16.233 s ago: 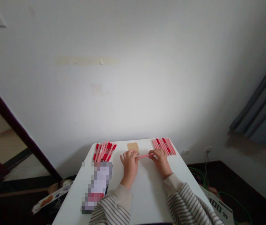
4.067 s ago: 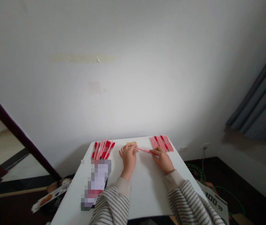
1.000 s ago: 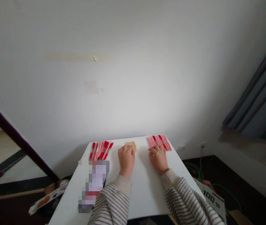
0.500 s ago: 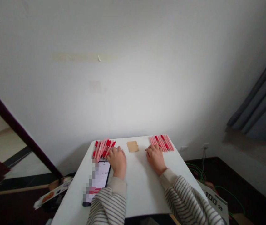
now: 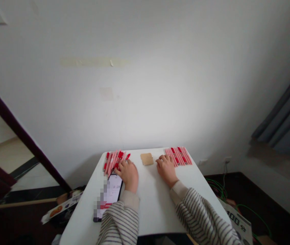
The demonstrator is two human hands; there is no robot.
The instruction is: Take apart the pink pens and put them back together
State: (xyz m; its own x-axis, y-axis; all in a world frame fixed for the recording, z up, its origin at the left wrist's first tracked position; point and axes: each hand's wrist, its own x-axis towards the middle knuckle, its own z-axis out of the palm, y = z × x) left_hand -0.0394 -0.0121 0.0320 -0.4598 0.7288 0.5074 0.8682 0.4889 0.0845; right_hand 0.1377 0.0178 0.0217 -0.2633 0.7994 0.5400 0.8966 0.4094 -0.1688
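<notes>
Several pink and red pens [image 5: 111,162] lie loosely side by side at the table's far left. My left hand [image 5: 129,173] rests at their right edge, fingers bent and apart over the nearest pens; no pen is visibly lifted. On the far right, more pink and red pens [image 5: 182,156] form a neater row. Beside that row's left end is my right hand [image 5: 166,167], palm down with loosely curved, parted fingers and nothing visible in them. A small tan square [image 5: 147,159] lies between the hands.
A phone [image 5: 113,192] with a lit screen lies on the white table [image 5: 155,207], partly under my left sleeve. The wall [image 5: 145,112] stands right behind the table. Green cables [image 5: 218,187] and a printed box [image 5: 237,217] are on the floor at right.
The view has shifted slightly, moving the table a little rightward in it. My right hand has drawn slightly left, away from the right row. My left hand stays at the left pens.
</notes>
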